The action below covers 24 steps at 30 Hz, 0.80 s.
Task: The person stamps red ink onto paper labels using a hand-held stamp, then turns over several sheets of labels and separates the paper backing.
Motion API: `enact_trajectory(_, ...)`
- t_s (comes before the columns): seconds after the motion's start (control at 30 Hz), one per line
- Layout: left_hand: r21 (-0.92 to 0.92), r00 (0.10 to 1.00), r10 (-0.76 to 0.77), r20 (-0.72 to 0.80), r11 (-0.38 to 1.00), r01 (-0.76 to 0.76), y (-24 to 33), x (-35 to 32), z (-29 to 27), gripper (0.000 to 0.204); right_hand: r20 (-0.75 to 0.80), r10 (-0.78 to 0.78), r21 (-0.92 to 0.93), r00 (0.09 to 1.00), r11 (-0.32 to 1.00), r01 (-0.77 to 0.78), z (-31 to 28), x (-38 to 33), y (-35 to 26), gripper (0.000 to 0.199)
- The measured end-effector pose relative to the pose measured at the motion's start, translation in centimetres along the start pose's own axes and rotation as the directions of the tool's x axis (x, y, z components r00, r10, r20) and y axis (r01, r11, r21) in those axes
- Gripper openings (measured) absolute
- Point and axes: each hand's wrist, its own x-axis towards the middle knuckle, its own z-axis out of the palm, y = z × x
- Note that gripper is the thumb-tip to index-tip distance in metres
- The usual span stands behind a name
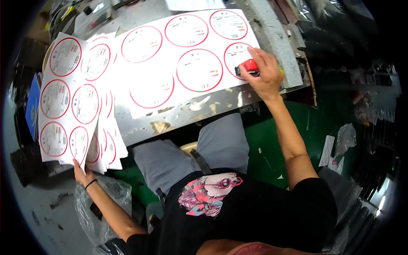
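Note:
My right hand (268, 76) is closed around a small block with a red top and dark base, which looks like a hand stamp (250, 65). It rests over a round, red-ringed label at the right end of a white label sheet (171, 56) lying on the table. My left hand (82, 173) pinches the bottom edge of another sheet of round labels (71, 81). That sheet overlaps a loose, fanned pile of similar sheets (111, 136), which hangs past the table's front edge. The block's underside is hidden.
The metal table (146, 125) has a worn, patchy front edge just before my knees. A clear plastic box (94, 19) stands at the back left, and a grey bar (272, 34) runs along the right. Plastic bags (100, 208) lie below my left arm.

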Motion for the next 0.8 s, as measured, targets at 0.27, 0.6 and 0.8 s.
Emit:
enact_trajectory(0.27,0.892,0.835,0.530,-0.150,0.436,-0.116,0.4,-5.4,4.5,0.053,0.104,0.030,0.017,0.994,0.999,-0.032,5.5,1.1,-12.5,0.052)
enact_trajectory(0.6,0.262,0.705,0.458,0.542,0.705,-0.659,0.3,-19.8,25.8,0.019,0.109,-0.107,0.181,0.988,0.980,0.086,10.1,4.7,-25.0,0.058)
enact_trajectory(0.8,0.633,0.659,0.417,0.626,0.223,-0.742,-2.0,-24.1,33.8,0.053,-0.075,-0.047,0.148,0.996,0.987,0.057,15.1,14.4,-21.0,0.054)
